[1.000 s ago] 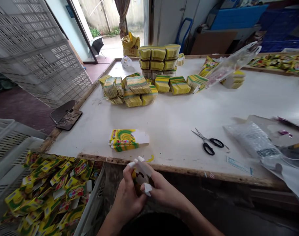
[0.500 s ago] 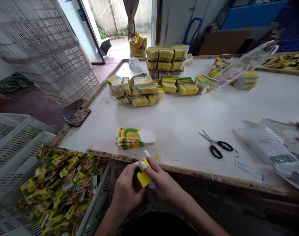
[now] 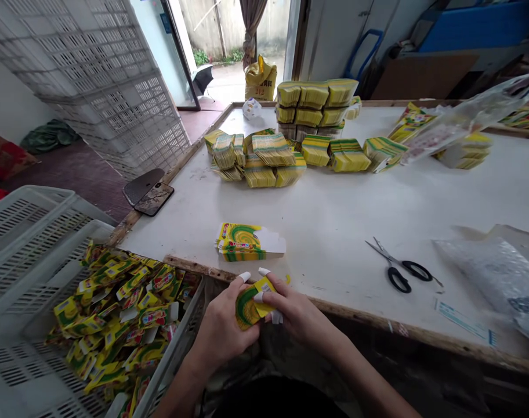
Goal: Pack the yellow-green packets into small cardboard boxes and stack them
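Between my two hands, just in front of the table's near edge, is a small yellow and green printed carton (image 3: 249, 307). My left hand (image 3: 223, 319) is wrapped round its left side. My right hand (image 3: 293, 305) pinches its upper right end, where a barcode panel shows. White coverings sit on several of my fingertips. A short stack of flat, unfolded cartons (image 3: 242, 241) lies on the table just beyond my hands, white flaps toward the right. Down to the left, a white plastic crate (image 3: 184, 331) holds a heap of folded cartons (image 3: 116, 313).
Scissors (image 3: 399, 267) with black handles lie on the white table (image 3: 329, 232), right of my hands. Bundled flat cartons (image 3: 312, 104) are piled at the back. A phone (image 3: 155, 199) rests at the left edge. Plastic bags (image 3: 486, 278) lie at the right, and stacked crates (image 3: 103, 75) stand left.
The carton in my hands has turned, so its printed green face and barcode panel now show where a plain yellow flap did. The whole view has shifted slightly to the left.
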`<state>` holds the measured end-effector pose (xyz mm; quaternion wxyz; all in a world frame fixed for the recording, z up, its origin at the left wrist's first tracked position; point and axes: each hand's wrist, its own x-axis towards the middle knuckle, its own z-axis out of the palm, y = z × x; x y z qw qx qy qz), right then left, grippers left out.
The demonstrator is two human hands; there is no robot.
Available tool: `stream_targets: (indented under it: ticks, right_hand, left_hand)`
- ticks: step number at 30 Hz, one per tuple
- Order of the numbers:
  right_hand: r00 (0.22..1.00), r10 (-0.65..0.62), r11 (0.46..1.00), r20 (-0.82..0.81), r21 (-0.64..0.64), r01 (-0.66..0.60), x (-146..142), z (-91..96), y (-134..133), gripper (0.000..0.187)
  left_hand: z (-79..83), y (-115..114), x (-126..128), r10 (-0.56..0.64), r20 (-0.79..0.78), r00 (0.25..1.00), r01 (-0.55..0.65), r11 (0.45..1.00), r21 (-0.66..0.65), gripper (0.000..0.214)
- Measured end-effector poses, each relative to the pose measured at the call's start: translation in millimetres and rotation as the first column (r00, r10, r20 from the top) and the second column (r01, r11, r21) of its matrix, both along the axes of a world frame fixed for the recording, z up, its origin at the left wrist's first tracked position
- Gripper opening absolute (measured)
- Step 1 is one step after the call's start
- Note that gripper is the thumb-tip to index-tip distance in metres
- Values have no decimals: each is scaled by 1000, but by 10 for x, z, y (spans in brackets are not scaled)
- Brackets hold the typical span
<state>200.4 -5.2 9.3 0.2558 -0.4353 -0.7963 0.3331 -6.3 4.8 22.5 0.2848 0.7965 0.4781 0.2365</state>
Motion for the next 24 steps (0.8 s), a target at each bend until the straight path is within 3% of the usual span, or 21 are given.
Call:
stream_targets:
  ticks: [3, 6, 10, 12, 14, 16, 17, 19, 21, 22, 24]
  right_hand:
    - [998, 33, 999, -55, -19, -34, 24, 42, -1, 22]
    - [992, 50, 997, -119, -46, -56, 52, 49, -7, 26]
    - [970, -67, 996, -234, -65, 53, -56, -68, -58, 52]
    - [960, -102, 994, -260, -66, 87, -151, -114, -73, 63]
    - [951, -110, 993, -289, -65, 96, -233, -96, -40, 70]
    - [940, -148, 989, -307, -41, 142, -281, -16, 69, 72]
    - [937, -188, 981, -293, -18, 191, -292, 34, 154, 66]
    - [930, -314, 942, -191, 62, 331, -299, 119, 368, 47]
    - [901, -432, 889, -44, 148, 434, -305, 143, 599, 40]
    - [887, -462, 875, 0, 167, 455, -312, 129, 706, 42]
    - [878, -477, 869, 46, 176, 463, -334, 62, 875, 46]
  left_hand:
    - [24, 12, -24, -16, 29, 999, 17, 999, -36, 78]
    - [18, 14, -31, -13, -5, 1000, 13, 999, 34, 75]
    - [-53, -9, 18, 21, -70, 997, -7, 979, 204, 72]
    - [-87, -26, 10, 42, -87, 995, -21, 974, 227, 72]
    - [-101, -35, -80, 92, -87, 992, -74, 979, 188, 68]
    - [-92, -30, -277, 240, -86, 967, -223, 960, 170, 62]
    - [-83, -23, -412, 354, -85, 931, -334, 924, 184, 60]
    - [-69, -8, -717, 616, -76, 784, -581, 772, 260, 67]
    - [-81, -7, -1002, 760, -50, 648, -724, 634, 270, 82]
    - [-101, -16, -1111, 787, -19, 617, -763, 603, 234, 84]
    - [-169, -48, -1219, 787, 48, 616, -786, 608, 111, 77]
